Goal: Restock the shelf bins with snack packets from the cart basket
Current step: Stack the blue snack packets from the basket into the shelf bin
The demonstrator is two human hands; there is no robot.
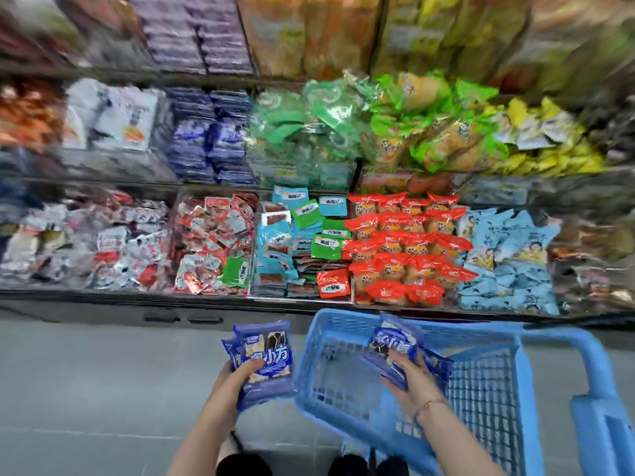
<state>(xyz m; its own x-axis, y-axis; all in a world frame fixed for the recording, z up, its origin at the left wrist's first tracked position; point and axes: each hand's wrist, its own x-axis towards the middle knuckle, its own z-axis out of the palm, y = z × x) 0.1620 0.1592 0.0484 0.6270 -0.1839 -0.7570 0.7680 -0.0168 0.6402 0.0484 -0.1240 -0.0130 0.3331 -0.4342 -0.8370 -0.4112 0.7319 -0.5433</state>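
While the left hand (237, 376) grips 1 stack of blue snack packets (268, 352) just outside the cart basket's (309, 365) left wall, the right hand (412, 383) clamps a 2nd bunch (391, 338) inside the basket. Filled shelf bins (213, 291) stand beyond its far rim.

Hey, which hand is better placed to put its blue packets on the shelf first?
Probably left. The left hand grips its blue packets clear of the basket, on the side of the matching blue bin; the right hand holds another bundle over the basket.
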